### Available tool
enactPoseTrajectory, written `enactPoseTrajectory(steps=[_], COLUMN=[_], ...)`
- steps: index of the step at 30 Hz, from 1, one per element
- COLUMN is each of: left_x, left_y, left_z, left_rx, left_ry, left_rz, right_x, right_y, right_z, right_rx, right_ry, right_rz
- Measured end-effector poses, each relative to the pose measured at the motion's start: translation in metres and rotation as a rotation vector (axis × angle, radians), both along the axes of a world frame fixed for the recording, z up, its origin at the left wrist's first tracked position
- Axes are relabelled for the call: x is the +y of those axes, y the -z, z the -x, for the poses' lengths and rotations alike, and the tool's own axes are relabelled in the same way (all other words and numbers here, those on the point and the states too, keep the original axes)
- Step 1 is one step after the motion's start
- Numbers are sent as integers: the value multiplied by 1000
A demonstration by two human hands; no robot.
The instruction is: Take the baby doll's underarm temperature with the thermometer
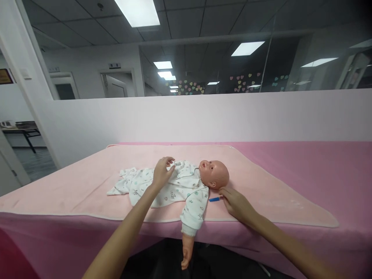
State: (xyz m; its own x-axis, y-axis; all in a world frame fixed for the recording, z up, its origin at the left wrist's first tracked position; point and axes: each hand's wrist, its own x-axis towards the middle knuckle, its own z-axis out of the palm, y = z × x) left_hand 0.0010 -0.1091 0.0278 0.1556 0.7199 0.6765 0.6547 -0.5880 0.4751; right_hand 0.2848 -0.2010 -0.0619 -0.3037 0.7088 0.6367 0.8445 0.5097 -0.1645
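Note:
A baby doll in a white printed outfit (171, 190) lies on its back, its bald head (217, 174) to the right. One doll arm (187, 248) hangs over the table's front edge. My left hand (163, 171) is open above the doll's chest, fingers curved and apart. Beside the back of the doll's head, my right hand (236, 203) has its fingertips drawn together near the blanket. A small blue stick-like piece (214, 199) sits right at these fingertips; whether they grip it I cannot tell.
A peach blanket (87, 182) with pale edging lies under the doll, over a pink table cover (314, 170). Behind the table stands a low white wall (203, 118) topped by glass. At far left, a doorway shows a side table (23, 130).

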Motion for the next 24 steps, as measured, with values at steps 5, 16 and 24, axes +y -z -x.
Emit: enactPoseTrajectory(steps=[5, 16, 24], left_x=[19, 56, 56], left_y=[8, -30, -60], left_z=[-16, -7, -22], left_rx=[143, 301, 523], left_ry=[336, -109, -145], left_rz=[309, 426, 141], right_x=[-4, -26, 8], right_y=[8, -49, -121], right_z=[-48, -27, 12], right_rx=[29, 181, 599], right_ry=[103, 19, -93], right_rz=[134, 247, 25])
